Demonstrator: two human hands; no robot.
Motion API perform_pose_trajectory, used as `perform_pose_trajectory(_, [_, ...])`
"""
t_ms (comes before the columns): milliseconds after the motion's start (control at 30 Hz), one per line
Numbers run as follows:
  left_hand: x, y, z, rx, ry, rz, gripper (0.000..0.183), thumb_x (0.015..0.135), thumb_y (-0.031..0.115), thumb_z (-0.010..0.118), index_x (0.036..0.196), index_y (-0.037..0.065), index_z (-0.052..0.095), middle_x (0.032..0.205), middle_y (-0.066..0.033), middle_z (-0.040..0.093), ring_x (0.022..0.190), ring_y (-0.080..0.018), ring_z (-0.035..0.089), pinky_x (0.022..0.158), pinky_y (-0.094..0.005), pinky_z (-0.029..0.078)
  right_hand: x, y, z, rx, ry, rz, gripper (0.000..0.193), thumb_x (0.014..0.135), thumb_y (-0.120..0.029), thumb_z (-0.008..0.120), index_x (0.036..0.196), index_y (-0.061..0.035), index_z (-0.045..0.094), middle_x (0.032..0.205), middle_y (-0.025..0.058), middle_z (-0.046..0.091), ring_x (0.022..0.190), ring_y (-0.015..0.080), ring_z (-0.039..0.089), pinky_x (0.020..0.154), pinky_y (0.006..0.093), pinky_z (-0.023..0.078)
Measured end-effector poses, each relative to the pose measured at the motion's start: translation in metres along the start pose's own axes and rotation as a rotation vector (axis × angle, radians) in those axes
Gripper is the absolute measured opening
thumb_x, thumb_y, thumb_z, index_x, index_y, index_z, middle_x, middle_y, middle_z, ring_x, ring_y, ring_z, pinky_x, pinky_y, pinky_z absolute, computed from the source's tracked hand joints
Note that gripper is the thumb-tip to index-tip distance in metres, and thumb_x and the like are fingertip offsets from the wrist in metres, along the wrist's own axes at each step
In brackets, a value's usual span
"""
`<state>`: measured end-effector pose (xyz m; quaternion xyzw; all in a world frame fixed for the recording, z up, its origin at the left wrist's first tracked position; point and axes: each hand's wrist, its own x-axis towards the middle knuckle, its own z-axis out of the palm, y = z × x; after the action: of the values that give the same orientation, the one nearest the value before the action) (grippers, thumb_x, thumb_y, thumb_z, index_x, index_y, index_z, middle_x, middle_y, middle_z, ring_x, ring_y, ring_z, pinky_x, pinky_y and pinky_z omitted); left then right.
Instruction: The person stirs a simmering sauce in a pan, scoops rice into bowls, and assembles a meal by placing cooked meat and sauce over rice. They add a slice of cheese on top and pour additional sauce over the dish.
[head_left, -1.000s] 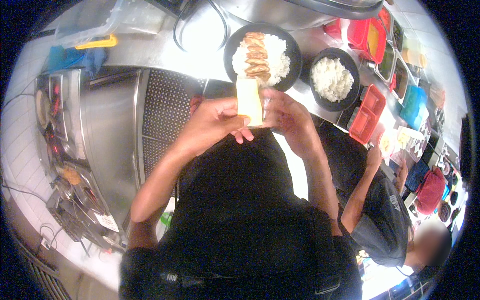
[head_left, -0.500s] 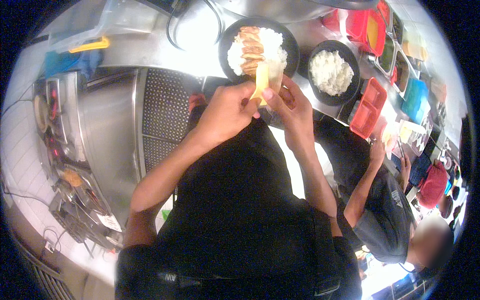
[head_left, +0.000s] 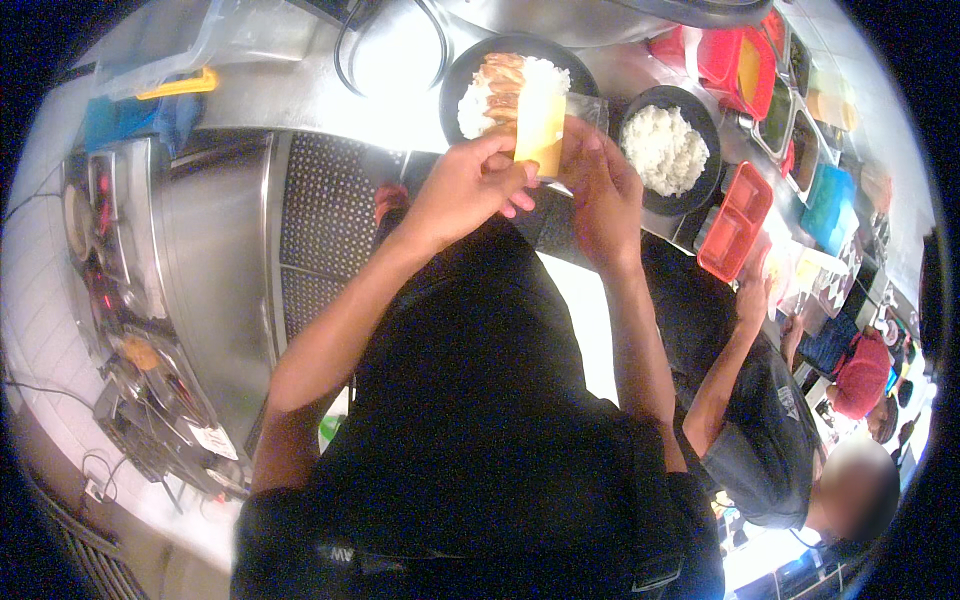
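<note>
A flat yellow slice, looking like cheese (head_left: 540, 135), is pinched at its lower edge by my left hand (head_left: 465, 190). Beside it my right hand (head_left: 607, 200) has its fingers closed around a clear plastic wrapper (head_left: 590, 108), whose edge shows above the fingers. Both hands are raised at the near side of a black bowl (head_left: 458, 75). In that bowl, browned sliced meat (head_left: 503, 72) runs in a strip over white rice (head_left: 472, 108). The slice hides the bowl's near right part.
To the right stands another black bowl (head_left: 712, 130) of rice. Beyond it are a red divided tray (head_left: 735, 220), a red container (head_left: 735, 60) and metal food pans. A co-worker's arm (head_left: 730, 350) works at the right. Steel counter (head_left: 290, 90) extends left, with a blue container (head_left: 140, 125).
The yellow slice has turned to show its broad face and shifted slightly right. My hands have moved apart, the right one to the right, with the clear wrapper now beside the slice.
</note>
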<state>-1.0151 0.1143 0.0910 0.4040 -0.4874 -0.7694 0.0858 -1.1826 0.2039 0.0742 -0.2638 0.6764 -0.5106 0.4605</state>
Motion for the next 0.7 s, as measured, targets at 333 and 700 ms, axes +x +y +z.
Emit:
perform_pose_trajectory(333, [-0.026,-0.025,-0.049,-0.061,0.12,-0.098,0.047,0.102,0.029,0.061,0.138,-0.001,0.055,0.108,-0.0132,0.072,0.087,-0.0193,0.07,0.078,-0.0312,0.058,0.04,0.008,-0.001,-0.288,0.102,-0.21,0.035,0.105,-0.026,0.052,0.128,-0.0012,0.064,0.121,0.0168,0.07,0.107,0.0251,0.069,0.092,0.0375,0.054])
perform_pose_trajectory(700, [-0.058,-0.02,-0.078,-0.027,0.265,-0.114,0.044,0.102,0.033,0.059,0.132,0.001,0.06,0.11,-0.0138,0.073,0.088,-0.0178,0.07,0.079,-0.031,0.057,0.031,-0.012,0.054,-0.722,0.015,-0.728,0.027,0.102,-0.009,0.051,0.123,0.0041,0.062,0.102,0.0249,0.071,0.089,0.0394,0.072,0.075,0.0419,0.059])
